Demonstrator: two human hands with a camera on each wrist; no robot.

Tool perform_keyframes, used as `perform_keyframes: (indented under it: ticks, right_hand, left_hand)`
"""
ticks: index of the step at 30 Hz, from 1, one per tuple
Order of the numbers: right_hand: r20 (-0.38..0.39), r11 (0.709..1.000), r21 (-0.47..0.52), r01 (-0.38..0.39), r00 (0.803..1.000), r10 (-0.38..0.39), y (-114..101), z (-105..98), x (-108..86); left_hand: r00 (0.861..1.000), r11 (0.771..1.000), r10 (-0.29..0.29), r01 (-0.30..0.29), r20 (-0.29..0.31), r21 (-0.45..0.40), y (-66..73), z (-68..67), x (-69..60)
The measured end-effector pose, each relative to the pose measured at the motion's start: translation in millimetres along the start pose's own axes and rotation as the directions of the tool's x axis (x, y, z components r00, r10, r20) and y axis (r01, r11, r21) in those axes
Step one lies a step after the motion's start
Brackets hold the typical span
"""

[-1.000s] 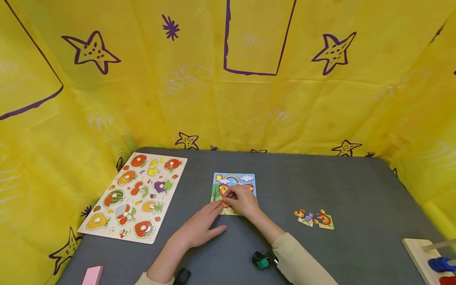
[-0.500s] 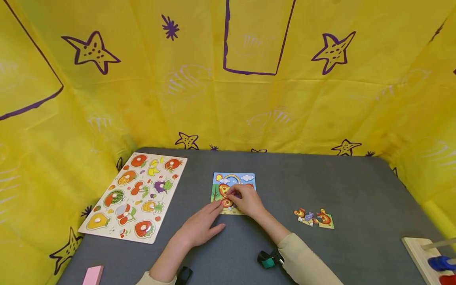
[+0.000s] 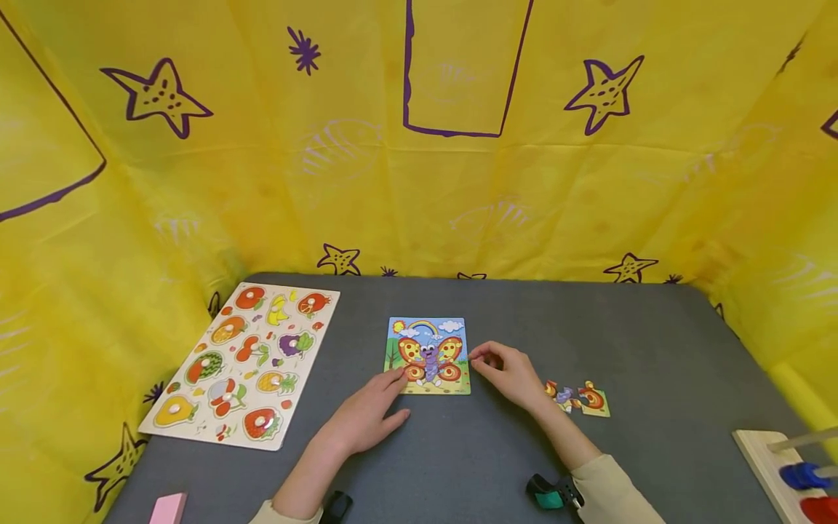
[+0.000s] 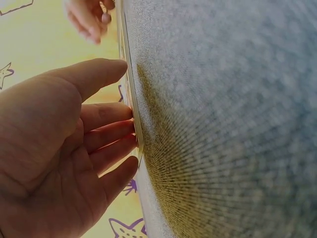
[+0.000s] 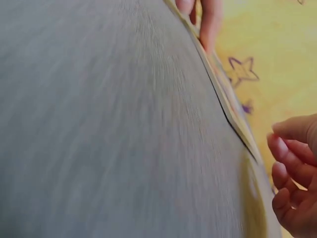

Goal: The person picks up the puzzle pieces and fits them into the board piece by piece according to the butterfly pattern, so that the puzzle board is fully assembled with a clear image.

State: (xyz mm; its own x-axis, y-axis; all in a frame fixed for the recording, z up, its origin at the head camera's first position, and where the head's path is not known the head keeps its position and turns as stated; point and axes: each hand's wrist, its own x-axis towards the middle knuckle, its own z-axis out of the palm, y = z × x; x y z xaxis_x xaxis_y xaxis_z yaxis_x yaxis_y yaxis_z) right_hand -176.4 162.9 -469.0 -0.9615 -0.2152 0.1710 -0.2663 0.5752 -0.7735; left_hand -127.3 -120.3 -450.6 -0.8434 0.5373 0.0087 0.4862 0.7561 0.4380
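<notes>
A small square butterfly puzzle (image 3: 428, 355) lies flat in the middle of the table, with a purple butterfly under a rainbow. My left hand (image 3: 369, 411) rests its fairly straight fingertips on the puzzle's lower left edge; the left wrist view has this hand (image 4: 64, 144) with its fingers at the board's rim. Just right of the puzzle is my right hand (image 3: 507, 375), above the table, thumb and fingers loosely bent. Nothing shows between the fingers of this right hand (image 5: 297, 173) in the right wrist view. Several loose puzzle pieces (image 3: 592, 400) lie beyond it, partly hidden by the forearm.
At the left lies a large fruit peg board (image 3: 242, 364). A pink block (image 3: 168, 508) is at the front left. A wooden bead frame (image 3: 772, 473) with blue and red beads stands at the right edge. Yellow cloth (image 3: 419, 196) hangs around the table.
My right hand has left the puzzle and moved right, towards the loose pieces, uncovering the butterfly. The left hand stays at the lower left edge. The head view has shifted slightly.
</notes>
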Motion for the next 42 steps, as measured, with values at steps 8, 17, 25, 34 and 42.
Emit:
perform_keyframes:
  ticks: [8, 17, 25, 34, 42]
  right_hand:
    - [-0.037, 0.995, -0.098, 0.029, 0.999, -0.033, 23.5, -32.8, -32.4]
    - [-0.063, 0.964, -0.264, 0.026, 0.997, -0.044, 43.7, -75.5, -63.1]
    - [-0.008, 0.964, -0.264, -0.029, 1.000, 0.028, 51.9, -94.1, -75.0]
    - [-0.003, 0.971, -0.237, -0.023, 1.000, 0.023, 52.7, -92.2, -72.9]
    - [0.006, 0.980, -0.200, -0.004, 1.000, 0.005, 51.6, -83.3, -68.1]
  left_hand:
    - [1.000, 1.000, -0.002, 0.002, -0.001, -0.009, -0.3, -0.5, -0.8]
    - [1.000, 1.000, -0.007, 0.007, 0.010, -0.017, 1.2, -1.1, -0.8]
    - [1.000, 1.000, -0.004, 0.005, 0.004, -0.011, 0.1, 0.2, -0.3]
    - [1.000, 1.000, -0.007, 0.007, 0.005, -0.010, -0.9, 0.7, -0.3]
    - [1.000, 1.000, -0.015, 0.015, 0.008, -0.018, -0.2, -0.2, -0.3]
